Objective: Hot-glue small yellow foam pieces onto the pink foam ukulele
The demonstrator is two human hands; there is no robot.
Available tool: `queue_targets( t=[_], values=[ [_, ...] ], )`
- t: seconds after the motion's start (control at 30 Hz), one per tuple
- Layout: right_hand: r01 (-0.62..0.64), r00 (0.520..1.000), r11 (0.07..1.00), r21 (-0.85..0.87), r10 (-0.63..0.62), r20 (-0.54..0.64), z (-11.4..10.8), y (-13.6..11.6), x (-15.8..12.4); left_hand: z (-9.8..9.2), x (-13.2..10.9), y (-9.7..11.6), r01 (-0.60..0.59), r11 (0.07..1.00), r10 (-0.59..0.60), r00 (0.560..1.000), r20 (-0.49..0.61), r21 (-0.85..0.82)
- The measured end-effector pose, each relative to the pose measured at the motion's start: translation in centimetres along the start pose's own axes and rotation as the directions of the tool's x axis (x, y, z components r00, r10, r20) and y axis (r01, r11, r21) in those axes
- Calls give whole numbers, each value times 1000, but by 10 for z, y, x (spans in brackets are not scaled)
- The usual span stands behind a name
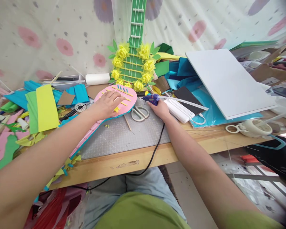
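My left hand (107, 104) lies with its fingers outstretched on a pink paper guitar (129, 94), which has yellow strips, blue pegs and a blue edge. Its long neck slants toward me, under my left forearm. In my right hand (162, 109) is a blue-purple hot glue gun (153, 99), its nozzle pointing left, near the pink body. A long whitish glue stick (183, 101) juts from its back end. Between my hands, scissors (140, 114) and a thin wooden stick (127, 122) rest on the grey cutting mat (119, 136).
A green paper guitar (133, 68) with yellow flowers stands against the curtain. Coloured paper (47, 108) piles up at left. At right are a white power bank-like box (178, 109), a white board (228, 82) and a tape dispenser (255, 127). A black cord (154, 152) hangs over the table edge.
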State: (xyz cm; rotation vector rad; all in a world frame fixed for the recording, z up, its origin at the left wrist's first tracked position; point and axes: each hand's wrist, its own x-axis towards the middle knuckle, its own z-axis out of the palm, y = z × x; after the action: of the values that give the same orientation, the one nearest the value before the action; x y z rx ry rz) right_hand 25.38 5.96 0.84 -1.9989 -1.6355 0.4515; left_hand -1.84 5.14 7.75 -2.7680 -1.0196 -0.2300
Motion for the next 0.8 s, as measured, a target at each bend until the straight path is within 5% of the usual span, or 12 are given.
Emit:
queue_targets(
  t=[0.27, 0.5, 0.57, 0.67, 0.8],
  values=[
    [0, 1000, 1000, 4, 0, 6, 1, 0, 1, -1, 11, 12, -16, 1000, 16, 995, 95, -1],
    [-5, 1000, 1000, 2, 5, 17, 0, 0, 0, -8, -4, 10, 189, 957, -207, 977, -58, -222],
    [-7, 1000, 1000, 0, 7, 18, -1, -1, 0, -11, -14, 6, 294, 913, -341, 930, -136, -282],
    [-9, 1000, 1000, -10, 9, 22, -2, -3, 0, -14, -29, -3, 436, 777, -566, 800, -201, -455],
    [-7, 1000, 1000, -19, 7, 25, -1, -3, 0, -14, -42, -15, 620, 580, -751, 658, -52, -528]
  ],
)
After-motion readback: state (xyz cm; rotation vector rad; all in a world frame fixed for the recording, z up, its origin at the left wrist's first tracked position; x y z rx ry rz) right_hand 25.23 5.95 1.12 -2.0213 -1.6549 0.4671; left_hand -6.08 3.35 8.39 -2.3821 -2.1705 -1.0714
